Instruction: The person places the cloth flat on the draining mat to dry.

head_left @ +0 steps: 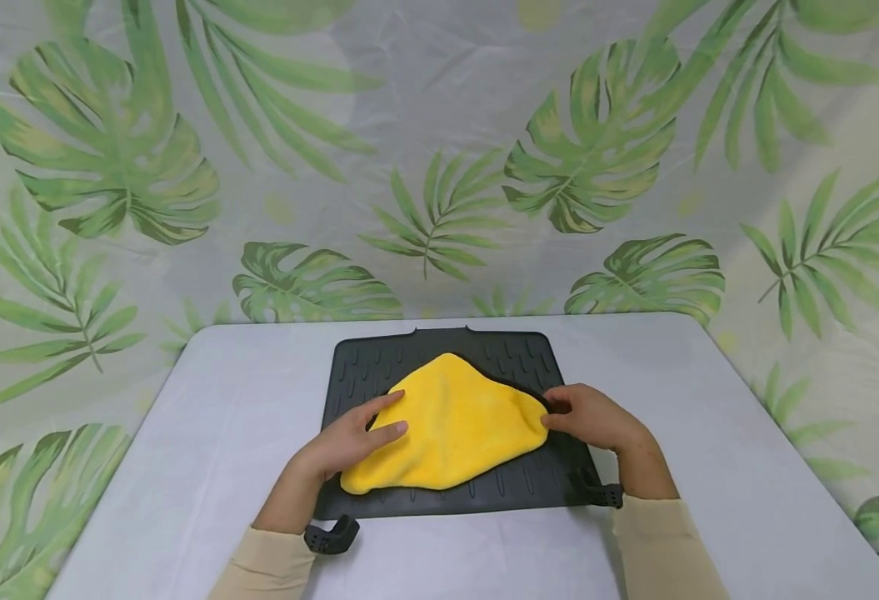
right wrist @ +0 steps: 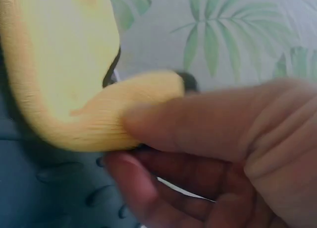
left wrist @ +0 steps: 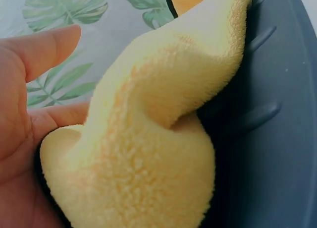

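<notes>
A yellow plush cloth (head_left: 450,425) with a dark edging lies over a black ribbed mat (head_left: 484,498), its surface uneven and one corner pointing to the back. At the cloth's right end my right hand (head_left: 587,414) pinches the edge between thumb and fingers; the right wrist view shows the thumb (right wrist: 173,121) pressed on the folded yellow edge. My left hand (head_left: 349,440) is at the cloth's left side, fingers extended. In the left wrist view the thumb (left wrist: 54,49) stands apart from the cloth, while part of a finger is hidden behind it.
The mat sits on a white-covered table (head_left: 252,400) with rounded back corners. Behind and beside the table hangs a pale sheet (head_left: 454,108) printed with green leaves. A black strap mount (head_left: 332,536) is on the left wrist, another (head_left: 606,495) on the right.
</notes>
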`<state>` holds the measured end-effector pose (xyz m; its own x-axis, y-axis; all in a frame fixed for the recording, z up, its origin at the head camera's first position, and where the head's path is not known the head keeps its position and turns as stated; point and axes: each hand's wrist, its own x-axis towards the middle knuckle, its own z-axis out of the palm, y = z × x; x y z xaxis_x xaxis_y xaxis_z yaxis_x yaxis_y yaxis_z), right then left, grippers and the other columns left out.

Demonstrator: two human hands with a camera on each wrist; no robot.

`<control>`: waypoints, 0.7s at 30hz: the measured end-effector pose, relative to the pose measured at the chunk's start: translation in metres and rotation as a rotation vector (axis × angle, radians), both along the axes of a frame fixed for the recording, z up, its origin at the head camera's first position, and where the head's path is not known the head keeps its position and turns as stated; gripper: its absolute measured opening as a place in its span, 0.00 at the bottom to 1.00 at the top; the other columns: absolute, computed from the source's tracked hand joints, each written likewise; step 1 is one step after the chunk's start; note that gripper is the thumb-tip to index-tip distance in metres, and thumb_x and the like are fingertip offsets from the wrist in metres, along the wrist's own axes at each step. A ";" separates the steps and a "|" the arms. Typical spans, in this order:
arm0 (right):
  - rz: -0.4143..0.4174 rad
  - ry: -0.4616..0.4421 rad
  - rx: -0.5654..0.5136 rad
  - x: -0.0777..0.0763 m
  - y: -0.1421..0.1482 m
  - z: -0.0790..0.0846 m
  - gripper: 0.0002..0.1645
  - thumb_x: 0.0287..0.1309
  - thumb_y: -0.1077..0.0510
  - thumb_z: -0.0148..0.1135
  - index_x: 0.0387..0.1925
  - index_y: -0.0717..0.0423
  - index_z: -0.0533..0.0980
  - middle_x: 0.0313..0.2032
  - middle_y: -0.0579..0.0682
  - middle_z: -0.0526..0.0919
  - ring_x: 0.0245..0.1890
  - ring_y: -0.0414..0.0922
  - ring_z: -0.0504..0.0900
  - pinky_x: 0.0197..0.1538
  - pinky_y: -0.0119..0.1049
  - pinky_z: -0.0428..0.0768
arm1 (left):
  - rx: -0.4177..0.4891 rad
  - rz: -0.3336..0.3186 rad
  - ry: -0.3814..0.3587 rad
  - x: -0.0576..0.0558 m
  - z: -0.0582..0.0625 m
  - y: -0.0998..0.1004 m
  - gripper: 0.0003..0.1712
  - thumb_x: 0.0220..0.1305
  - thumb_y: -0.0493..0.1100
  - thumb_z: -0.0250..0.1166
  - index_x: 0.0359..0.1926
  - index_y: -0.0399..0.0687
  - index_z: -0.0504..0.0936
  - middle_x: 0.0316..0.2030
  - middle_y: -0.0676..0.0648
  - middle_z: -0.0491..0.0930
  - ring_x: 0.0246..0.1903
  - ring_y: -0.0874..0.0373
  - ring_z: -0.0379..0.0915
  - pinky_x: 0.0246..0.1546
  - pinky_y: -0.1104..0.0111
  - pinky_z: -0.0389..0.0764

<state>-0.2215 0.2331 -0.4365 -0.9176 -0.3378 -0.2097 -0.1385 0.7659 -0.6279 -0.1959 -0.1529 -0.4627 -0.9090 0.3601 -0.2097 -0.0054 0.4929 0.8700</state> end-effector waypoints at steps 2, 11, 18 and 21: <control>-0.045 0.033 0.018 -0.002 -0.001 -0.001 0.24 0.68 0.53 0.64 0.58 0.66 0.78 0.49 0.59 0.85 0.46 0.52 0.82 0.50 0.49 0.83 | -0.002 0.012 0.005 0.000 0.002 -0.002 0.42 0.69 0.62 0.64 0.78 0.61 0.62 0.80 0.47 0.57 0.80 0.41 0.46 0.76 0.38 0.52; -0.131 0.115 -0.004 -0.009 -0.002 -0.006 0.12 0.72 0.51 0.60 0.42 0.57 0.77 0.32 0.50 0.76 0.31 0.45 0.71 0.35 0.38 0.71 | -0.034 0.029 0.027 -0.002 0.007 -0.012 0.43 0.70 0.63 0.63 0.79 0.58 0.61 0.80 0.47 0.56 0.80 0.41 0.46 0.76 0.39 0.54; -0.186 0.129 0.023 -0.009 -0.002 -0.008 0.21 0.72 0.50 0.60 0.55 0.62 0.77 0.44 0.58 0.82 0.39 0.49 0.77 0.42 0.44 0.78 | -0.085 0.040 0.029 -0.002 0.010 -0.017 0.41 0.70 0.64 0.62 0.78 0.56 0.64 0.78 0.43 0.60 0.79 0.39 0.52 0.75 0.39 0.58; -0.202 0.149 0.028 -0.010 -0.002 -0.008 0.23 0.72 0.50 0.60 0.57 0.64 0.76 0.45 0.60 0.83 0.39 0.50 0.78 0.42 0.45 0.79 | -0.100 0.044 0.030 -0.002 0.011 -0.021 0.41 0.70 0.64 0.62 0.77 0.56 0.65 0.78 0.42 0.61 0.78 0.39 0.53 0.74 0.39 0.59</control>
